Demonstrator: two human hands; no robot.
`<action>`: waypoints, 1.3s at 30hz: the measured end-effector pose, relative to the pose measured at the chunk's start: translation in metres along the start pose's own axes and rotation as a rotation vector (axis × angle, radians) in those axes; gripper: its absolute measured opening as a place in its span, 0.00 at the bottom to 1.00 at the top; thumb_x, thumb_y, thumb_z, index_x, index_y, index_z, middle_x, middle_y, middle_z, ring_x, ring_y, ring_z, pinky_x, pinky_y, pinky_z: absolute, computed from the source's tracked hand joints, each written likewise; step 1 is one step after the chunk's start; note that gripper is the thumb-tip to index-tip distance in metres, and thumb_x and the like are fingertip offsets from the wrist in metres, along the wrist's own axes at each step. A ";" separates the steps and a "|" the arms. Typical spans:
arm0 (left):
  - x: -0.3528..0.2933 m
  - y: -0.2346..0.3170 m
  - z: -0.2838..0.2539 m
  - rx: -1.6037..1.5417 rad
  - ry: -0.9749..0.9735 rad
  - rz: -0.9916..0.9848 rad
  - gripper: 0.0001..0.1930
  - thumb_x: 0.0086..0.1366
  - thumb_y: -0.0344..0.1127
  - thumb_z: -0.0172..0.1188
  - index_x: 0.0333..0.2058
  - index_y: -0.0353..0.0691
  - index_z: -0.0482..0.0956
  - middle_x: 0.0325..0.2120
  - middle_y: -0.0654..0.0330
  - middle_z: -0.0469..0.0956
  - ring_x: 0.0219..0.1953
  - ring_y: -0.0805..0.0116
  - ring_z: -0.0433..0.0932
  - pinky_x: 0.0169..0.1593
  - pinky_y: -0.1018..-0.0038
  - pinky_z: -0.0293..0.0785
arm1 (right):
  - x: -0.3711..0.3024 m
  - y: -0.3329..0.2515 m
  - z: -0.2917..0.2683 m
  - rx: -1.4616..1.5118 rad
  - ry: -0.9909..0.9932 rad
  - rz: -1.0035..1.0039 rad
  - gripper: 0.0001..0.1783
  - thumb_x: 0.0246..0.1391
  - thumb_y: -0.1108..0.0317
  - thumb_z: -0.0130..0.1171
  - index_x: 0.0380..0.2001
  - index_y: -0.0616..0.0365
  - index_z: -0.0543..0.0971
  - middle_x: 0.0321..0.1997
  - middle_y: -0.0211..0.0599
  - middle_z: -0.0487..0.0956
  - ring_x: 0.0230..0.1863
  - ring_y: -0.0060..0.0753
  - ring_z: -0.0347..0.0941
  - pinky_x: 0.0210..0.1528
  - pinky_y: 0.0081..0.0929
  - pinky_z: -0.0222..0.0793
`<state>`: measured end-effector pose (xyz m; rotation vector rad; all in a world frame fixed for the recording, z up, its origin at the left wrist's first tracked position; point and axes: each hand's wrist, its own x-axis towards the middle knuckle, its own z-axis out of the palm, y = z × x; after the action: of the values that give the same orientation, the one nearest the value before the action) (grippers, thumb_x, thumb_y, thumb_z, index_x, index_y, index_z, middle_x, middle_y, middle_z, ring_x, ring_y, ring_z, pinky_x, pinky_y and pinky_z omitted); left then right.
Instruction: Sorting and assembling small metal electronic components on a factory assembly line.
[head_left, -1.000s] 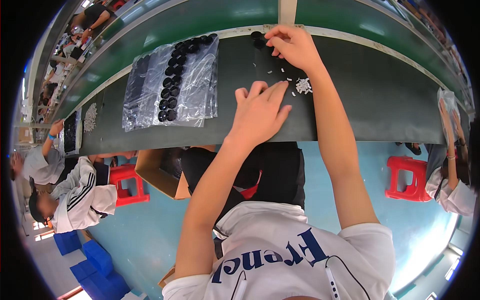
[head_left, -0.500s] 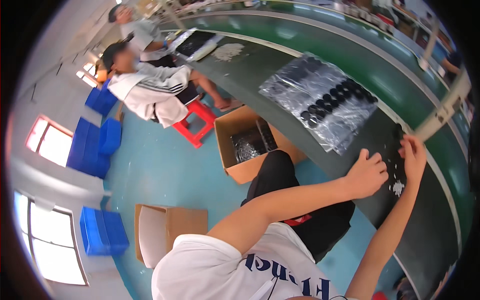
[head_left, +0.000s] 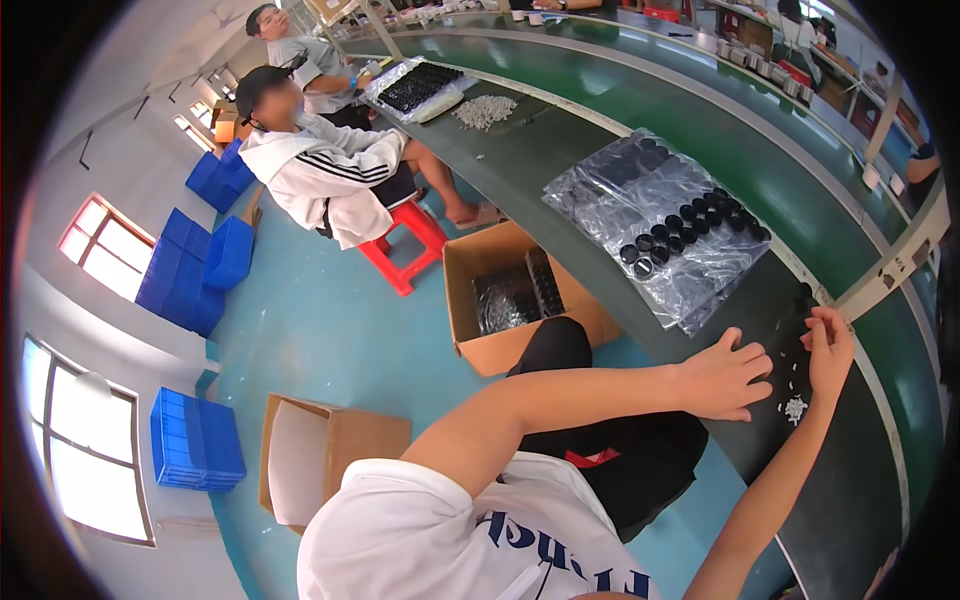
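My left hand [head_left: 722, 380] hovers low over the dark green work surface [head_left: 850, 470], its fingers bent but apart with nothing seen in them. Close to its fingertips is a small pile of white pieces [head_left: 795, 409], with a few loose ones scattered beyond. My right hand [head_left: 830, 352] is at the far side of the surface, fingers curled in and pressed together; what they hold, if anything, is hidden. Just past those fingers a small black piece [head_left: 804, 296] shows. Left of both hands, round black caps [head_left: 688, 234] stand in rows on clear plastic bags [head_left: 665, 283].
An open cardboard box [head_left: 470, 345] with bagged black parts stands on the floor beside the work surface. Another carton [head_left: 370, 450] is behind it. A person on a red stool [head_left: 420, 245] sits further left. A pale metal post [head_left: 895, 262] rises beyond my right hand.
My left hand has gone from curled fingers to spread ones and come lower, nearer the white pieces. My right hand stays near the black piece. The whole view has shifted slightly.
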<state>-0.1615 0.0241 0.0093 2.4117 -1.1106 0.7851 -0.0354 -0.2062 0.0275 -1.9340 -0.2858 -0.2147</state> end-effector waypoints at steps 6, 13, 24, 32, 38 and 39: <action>0.015 -0.017 0.014 0.094 0.014 0.014 0.22 0.55 0.55 0.74 0.40 0.47 0.80 0.44 0.60 0.71 0.51 0.59 0.68 0.49 0.52 0.63 | -0.001 -0.004 0.004 -0.004 0.019 -0.001 0.10 0.67 0.71 0.57 0.47 0.62 0.82 0.37 0.33 0.83 0.29 0.19 0.76 0.33 0.19 0.71; 0.027 -0.026 0.027 0.156 0.052 -0.056 0.20 0.55 0.54 0.73 0.38 0.47 0.81 0.43 0.60 0.72 0.51 0.59 0.69 0.51 0.52 0.63 | 0.002 0.005 0.003 0.013 -0.020 0.000 0.11 0.68 0.71 0.56 0.50 0.60 0.82 0.39 0.32 0.83 0.31 0.18 0.76 0.34 0.18 0.72; 0.001 0.003 -0.034 -0.089 0.221 -0.273 0.06 0.61 0.37 0.70 0.34 0.47 0.83 0.40 0.68 0.80 0.49 0.63 0.77 0.48 0.57 0.67 | 0.005 -0.008 0.003 0.101 0.032 -0.027 0.12 0.66 0.68 0.59 0.48 0.63 0.83 0.40 0.36 0.86 0.34 0.22 0.81 0.35 0.20 0.76; -0.116 0.026 -0.075 -0.443 0.203 -0.632 0.09 0.66 0.26 0.64 0.25 0.33 0.82 0.23 0.58 0.80 0.24 0.70 0.77 0.29 0.73 0.70 | -0.014 -0.023 -0.021 -0.020 0.024 0.176 0.14 0.61 0.66 0.59 0.45 0.62 0.84 0.35 0.37 0.86 0.29 0.24 0.83 0.28 0.24 0.75; -0.241 -0.003 -0.071 -0.166 0.169 -0.949 0.08 0.68 0.31 0.64 0.31 0.32 0.84 0.31 0.54 0.84 0.32 0.61 0.84 0.39 0.70 0.77 | -0.019 -0.036 0.002 -0.060 -0.116 0.176 0.12 0.60 0.70 0.57 0.44 0.63 0.83 0.31 0.36 0.84 0.24 0.27 0.81 0.29 0.26 0.74; -0.255 -0.009 -0.071 0.036 0.119 -0.902 0.07 0.68 0.32 0.64 0.35 0.33 0.84 0.38 0.52 0.84 0.41 0.57 0.83 0.46 0.66 0.77 | -0.018 -0.034 0.005 -0.069 -0.139 0.130 0.12 0.60 0.71 0.57 0.43 0.64 0.83 0.31 0.36 0.84 0.24 0.27 0.81 0.30 0.26 0.74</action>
<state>-0.3140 0.2131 -0.0954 2.4683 0.0917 0.5996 -0.0627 -0.1912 0.0511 -2.0309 -0.2461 -0.0043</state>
